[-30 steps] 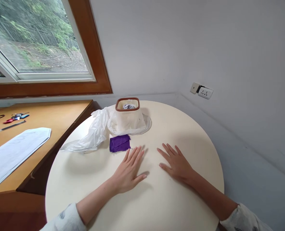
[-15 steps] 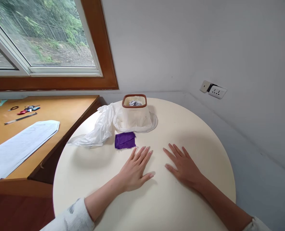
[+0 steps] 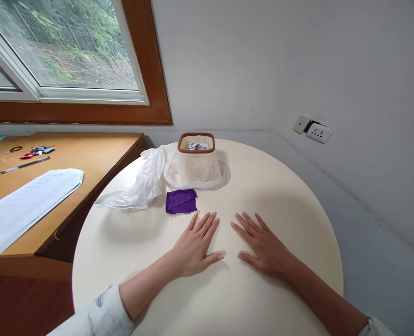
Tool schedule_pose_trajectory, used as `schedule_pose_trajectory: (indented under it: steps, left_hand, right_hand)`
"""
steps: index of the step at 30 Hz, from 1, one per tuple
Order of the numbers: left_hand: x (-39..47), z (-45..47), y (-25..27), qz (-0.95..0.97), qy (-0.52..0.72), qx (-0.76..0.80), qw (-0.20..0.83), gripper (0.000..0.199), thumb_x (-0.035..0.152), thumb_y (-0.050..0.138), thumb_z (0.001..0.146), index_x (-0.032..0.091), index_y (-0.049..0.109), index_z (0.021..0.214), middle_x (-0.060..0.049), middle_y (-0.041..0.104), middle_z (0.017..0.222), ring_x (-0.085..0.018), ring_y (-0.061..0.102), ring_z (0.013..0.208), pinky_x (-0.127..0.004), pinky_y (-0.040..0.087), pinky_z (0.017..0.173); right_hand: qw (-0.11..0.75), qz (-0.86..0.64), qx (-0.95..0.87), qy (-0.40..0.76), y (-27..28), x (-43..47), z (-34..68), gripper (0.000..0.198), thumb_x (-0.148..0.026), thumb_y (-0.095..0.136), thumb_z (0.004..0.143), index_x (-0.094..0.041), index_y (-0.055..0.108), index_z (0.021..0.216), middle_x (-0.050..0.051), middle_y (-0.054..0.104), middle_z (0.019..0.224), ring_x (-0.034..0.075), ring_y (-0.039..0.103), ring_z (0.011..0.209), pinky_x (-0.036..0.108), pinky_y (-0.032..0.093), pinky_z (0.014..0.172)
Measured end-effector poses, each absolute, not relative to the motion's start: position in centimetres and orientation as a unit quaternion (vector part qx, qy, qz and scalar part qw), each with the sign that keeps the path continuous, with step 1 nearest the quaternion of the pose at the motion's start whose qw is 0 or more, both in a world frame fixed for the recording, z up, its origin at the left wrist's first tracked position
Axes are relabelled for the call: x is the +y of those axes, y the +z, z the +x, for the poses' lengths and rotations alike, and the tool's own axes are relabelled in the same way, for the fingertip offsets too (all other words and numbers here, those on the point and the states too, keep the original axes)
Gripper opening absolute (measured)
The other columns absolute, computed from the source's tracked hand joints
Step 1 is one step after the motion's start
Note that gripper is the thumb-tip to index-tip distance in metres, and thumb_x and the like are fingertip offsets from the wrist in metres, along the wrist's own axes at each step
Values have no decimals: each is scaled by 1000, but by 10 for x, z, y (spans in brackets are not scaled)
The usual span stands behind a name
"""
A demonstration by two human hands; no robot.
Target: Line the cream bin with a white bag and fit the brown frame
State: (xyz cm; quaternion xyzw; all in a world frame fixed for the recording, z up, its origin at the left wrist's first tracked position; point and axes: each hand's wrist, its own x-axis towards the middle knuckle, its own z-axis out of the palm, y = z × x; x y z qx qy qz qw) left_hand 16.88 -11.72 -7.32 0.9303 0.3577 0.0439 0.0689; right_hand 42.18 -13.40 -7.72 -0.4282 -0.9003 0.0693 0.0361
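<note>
While left hand (image 3: 194,248) and right hand (image 3: 268,249) lie open, palms down on desk (image 3: 280,182): purple cloth (image 3: 181,201) just beyond left hand; long axis left to right, frayed short edge facing right.

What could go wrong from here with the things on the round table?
The loose white plastic spreads out beside the bin; a passing hand might snag it and drag or tip the bin. The purple cloth lies just ahead of the left hand, so a careless move could shift it or catch its frayed edge.
</note>
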Motion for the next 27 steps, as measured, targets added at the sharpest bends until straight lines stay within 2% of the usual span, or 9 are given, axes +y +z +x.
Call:
schedule_pose_trajectory:
  steps: [11,27]
  left_hand:
    - [-116,169,-74,931,45,356,65,71,56,23,89,16,0,143,-12,12,149,-27,10,138,-49,6,110]
    - [-115,169,-75,931,39,358,61,71,56,23,89,17,1,143,-12,15,149,-27,10,138,-48,6,110]
  right_hand:
    - [35,-415,-905,80,-74,-134,420,65,-51,30,89,-21,10,144,6,14,149,24,12,137,50,9,110]
    - [27,-424,-900,101,-72,-133,420,65,-52,29,89,-22,9,144,5,13,150,23,11,137,48,7,111]
